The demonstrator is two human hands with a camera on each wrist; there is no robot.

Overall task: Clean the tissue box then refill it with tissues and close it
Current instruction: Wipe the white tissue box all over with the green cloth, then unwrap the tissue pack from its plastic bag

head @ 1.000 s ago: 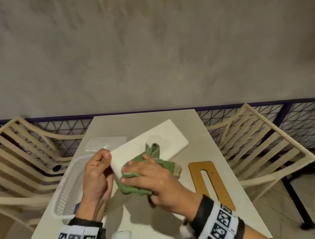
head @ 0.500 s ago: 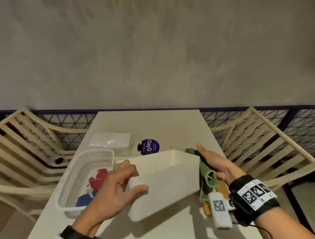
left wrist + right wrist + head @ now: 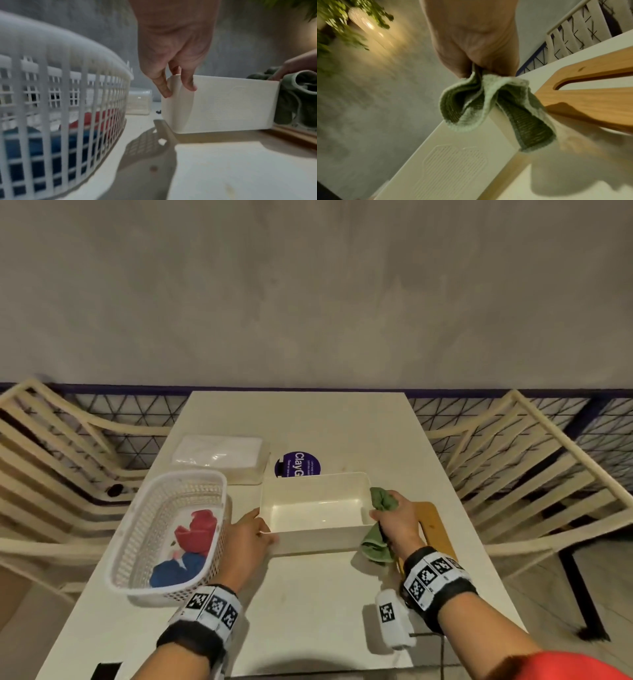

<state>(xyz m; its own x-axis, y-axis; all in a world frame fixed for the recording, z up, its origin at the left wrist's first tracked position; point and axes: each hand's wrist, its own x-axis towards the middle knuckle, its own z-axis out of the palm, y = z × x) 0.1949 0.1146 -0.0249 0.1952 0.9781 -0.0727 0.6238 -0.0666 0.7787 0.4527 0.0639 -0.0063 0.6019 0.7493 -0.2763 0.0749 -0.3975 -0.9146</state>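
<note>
The white tissue box (image 3: 315, 537) stands open side up and empty in the middle of the table. My left hand (image 3: 263, 525) grips its near left corner, with the fingertips (image 3: 164, 92) on the end wall of the box (image 3: 223, 105). My right hand (image 3: 383, 508) is at the box's right end and holds a bunched green cloth (image 3: 376, 542). In the right wrist view the hand (image 3: 481, 69) pinches the cloth (image 3: 488, 105) over the corner of the box (image 3: 453, 155). The wooden slotted lid (image 3: 433, 518) lies flat under my right hand. A clear-wrapped pack of tissues (image 3: 219, 455) lies behind the basket.
A white plastic basket (image 3: 137, 542) with red and blue cloths stands left of the box, close to my left hand. A purple round sticker (image 3: 298, 463) is on the table behind the box. Slatted chairs flank the table on both sides.
The box was bottom up under the wiping cloth, then tilted, and now stands open side up. My right hand moved with the cloth to its right end; my left hand shifted to the near left corner.
</note>
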